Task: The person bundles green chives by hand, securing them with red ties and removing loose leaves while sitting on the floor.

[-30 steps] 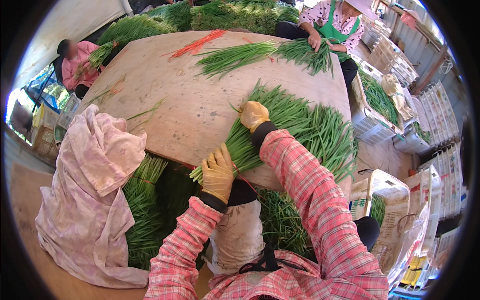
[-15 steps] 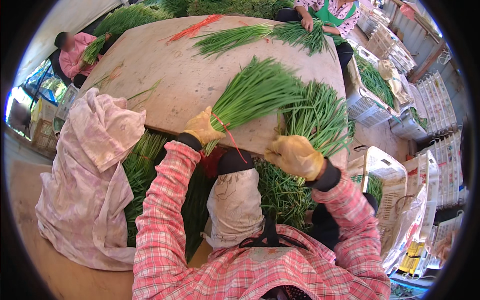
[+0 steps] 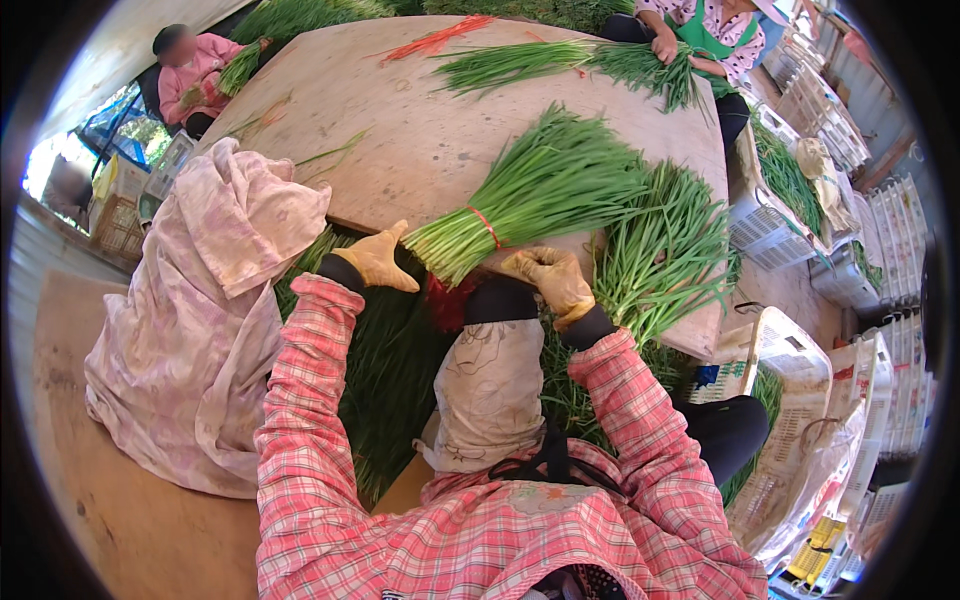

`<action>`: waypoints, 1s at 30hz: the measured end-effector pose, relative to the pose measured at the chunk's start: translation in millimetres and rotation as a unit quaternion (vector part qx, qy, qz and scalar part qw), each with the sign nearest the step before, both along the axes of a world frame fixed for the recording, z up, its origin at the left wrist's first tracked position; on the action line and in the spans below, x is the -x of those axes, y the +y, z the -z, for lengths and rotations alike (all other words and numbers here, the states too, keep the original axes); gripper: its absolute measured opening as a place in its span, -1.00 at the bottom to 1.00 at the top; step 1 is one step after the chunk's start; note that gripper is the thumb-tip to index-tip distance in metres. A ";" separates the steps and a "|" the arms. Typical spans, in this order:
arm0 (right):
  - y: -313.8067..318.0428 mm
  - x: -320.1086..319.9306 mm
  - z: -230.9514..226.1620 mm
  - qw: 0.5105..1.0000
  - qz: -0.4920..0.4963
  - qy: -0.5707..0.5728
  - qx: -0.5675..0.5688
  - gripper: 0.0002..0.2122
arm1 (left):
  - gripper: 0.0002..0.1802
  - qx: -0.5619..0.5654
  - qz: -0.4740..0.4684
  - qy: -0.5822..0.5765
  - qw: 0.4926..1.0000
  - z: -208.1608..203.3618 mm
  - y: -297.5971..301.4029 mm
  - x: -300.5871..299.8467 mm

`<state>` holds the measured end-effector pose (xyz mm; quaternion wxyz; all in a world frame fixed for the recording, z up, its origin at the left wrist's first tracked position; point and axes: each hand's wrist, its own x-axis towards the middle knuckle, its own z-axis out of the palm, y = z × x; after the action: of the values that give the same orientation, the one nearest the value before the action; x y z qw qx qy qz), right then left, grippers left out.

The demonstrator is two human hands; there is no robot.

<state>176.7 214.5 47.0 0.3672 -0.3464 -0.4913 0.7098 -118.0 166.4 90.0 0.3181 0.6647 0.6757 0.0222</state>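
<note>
A bundle of long green chives (image 3: pixel 545 190) lies on the table's near edge, its pale cut stems toward me. A red tie (image 3: pixel 485 228) circles it near the stem end. My left hand (image 3: pixel 378 260), in a yellowish glove, is just left of the stems, thumb and fingers apart and holding nothing. My right hand (image 3: pixel 553 280), gloved alike, is just below the tied part with its fingers curled closed. What they hold, if anything, is hidden. A loose pile of chives (image 3: pixel 665 245) lies to the right of the bundle.
The wooden table (image 3: pixel 370 110) bears red ties (image 3: pixel 440 38) and more chives (image 3: pixel 510 65) at its far side. Two people work across it. A pinkish cloth (image 3: pixel 200 290) drapes at my left. White crates (image 3: pixel 790 370) stand at right. More chives (image 3: pixel 390 400) lie below the table edge.
The left hand has let go of the chives and moved slightly left. The bundle now lies with its tie closed around it and no long loose tail showing. My right hand has moved left toward it.
</note>
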 end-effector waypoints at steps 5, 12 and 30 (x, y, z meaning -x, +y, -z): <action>4.8 12.1 -18.2 0.998 0.000 0.028 -0.054 -0.81 | 0.20 -0.152 0.000 -0.156 0.976 -34.0 1.1 -18.2; 22.4 44.5 -50.3 0.996 0.049 0.079 -0.004 -0.78 | 0.23 -0.198 -0.057 0.075 0.976 -10.6 36.9 -122.9; -8.7 15.1 40.9 0.928 0.034 -0.207 -0.309 -0.79 | 0.18 -0.257 -0.068 0.324 0.908 42.8 45.0 -143.3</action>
<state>161.6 205.8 6.1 0.3701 -0.3715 -0.7394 0.4223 25.3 211.4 47.3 -0.1019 0.6464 0.7562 0.0001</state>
